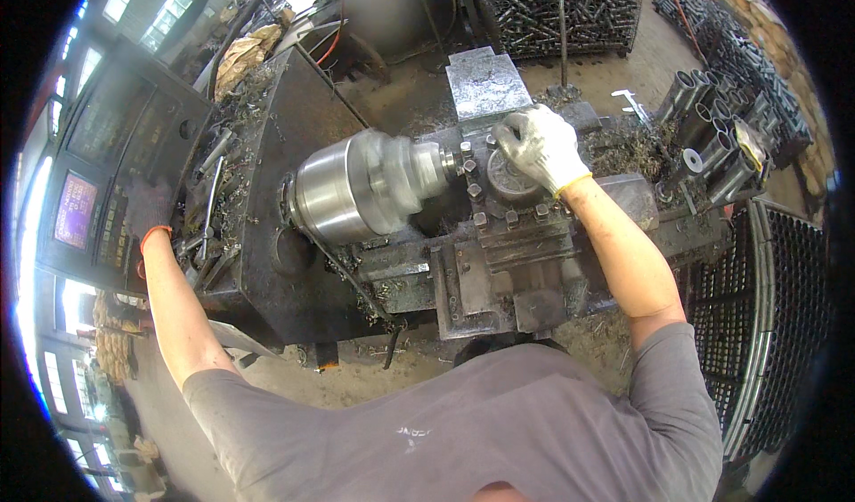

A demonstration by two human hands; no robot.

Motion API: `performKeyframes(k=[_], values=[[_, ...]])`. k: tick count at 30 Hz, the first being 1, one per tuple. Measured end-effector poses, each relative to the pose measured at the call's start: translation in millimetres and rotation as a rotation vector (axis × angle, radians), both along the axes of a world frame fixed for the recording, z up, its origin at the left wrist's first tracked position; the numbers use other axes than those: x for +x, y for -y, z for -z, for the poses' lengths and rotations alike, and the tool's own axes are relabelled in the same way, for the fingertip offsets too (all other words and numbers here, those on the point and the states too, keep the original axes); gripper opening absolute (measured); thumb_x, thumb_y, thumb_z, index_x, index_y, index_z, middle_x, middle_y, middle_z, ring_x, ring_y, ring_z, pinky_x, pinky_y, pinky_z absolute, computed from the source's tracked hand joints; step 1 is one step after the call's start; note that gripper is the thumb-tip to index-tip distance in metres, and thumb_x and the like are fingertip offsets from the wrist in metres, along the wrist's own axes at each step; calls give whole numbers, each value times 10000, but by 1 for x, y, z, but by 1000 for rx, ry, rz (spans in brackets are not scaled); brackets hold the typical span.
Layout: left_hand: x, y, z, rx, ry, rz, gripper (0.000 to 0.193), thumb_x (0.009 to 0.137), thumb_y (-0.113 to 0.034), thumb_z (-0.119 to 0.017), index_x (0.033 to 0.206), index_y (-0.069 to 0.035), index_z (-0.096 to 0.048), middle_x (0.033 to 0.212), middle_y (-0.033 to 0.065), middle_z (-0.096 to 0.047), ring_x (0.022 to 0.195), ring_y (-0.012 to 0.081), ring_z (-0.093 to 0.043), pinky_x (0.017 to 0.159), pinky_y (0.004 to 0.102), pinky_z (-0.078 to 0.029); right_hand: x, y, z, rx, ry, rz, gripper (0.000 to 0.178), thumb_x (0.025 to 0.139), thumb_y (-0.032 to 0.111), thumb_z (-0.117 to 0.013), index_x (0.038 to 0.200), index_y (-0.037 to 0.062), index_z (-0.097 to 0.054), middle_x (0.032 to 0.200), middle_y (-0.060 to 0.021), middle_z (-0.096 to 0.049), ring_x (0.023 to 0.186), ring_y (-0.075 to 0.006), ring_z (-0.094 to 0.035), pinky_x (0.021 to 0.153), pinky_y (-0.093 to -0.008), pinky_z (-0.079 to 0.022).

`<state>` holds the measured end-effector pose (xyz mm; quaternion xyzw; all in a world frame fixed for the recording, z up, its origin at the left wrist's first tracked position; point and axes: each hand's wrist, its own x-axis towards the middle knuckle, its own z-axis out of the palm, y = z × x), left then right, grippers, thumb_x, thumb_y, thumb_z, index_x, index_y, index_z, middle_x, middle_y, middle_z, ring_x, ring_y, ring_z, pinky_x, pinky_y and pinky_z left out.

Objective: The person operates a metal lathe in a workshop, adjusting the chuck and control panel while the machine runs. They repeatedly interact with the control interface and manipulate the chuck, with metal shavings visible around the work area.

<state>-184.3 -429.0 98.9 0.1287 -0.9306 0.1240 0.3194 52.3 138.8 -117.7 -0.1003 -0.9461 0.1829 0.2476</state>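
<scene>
Grey shirt [499,413], right grip [540,147] curled over tool post [510,181], left grip [150,206] unclear, 1 crate [638,12] of metal rods [570,12]

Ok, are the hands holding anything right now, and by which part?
Left hand: no held object shows; it is at the control panel. Right hand: at the round-topped tool post; whether it grips any part cannot be told.

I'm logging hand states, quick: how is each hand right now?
Left hand: at the panel; too dim to tell open or closed.
Right hand: partly curled over the tool post; whether it grips anything cannot be told.
</scene>
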Motion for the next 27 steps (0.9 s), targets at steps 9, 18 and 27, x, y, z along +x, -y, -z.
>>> performKeyframes(k=[9, 18, 27], values=[[-1, 5, 4, -12, -64, 65, 676, 935, -488, -585, 1483, -93, -549, 1494, 267, -578, 1232, 501, -653, 1034, 604, -516, -2, -1, 1, -5, -47, -10, 310, 956, 405, -691, 940, 119, -810, 910, -143, -755, 940, -352, -715, 826, -478, -575], [-16, 20, 7, -56, -64, 43, 783, 913, -476, -584, 1612, -158, -431, 1371, 262, -672, 1211, 475, -678, 1017, 590, -534, -6, -2, -1, -5, -55, -14, 309, 951, 395, -703, 943, 106, -812, 928, -144, -760, 958, -360, -717, 835, -475, -574], [9, 3, 14, 1, 28, -2, 821, 874, -558, -641, 1501, -41, -524, 1412, 240, -655, 1237, 468, -665, 1009, 560, -535, -4, -5, 9, 10, -170, -47, 232, 936, 302, -700, 994, 98, -793, 1022, -163, -756, 989, -372, -710, 874, -460, -569]])
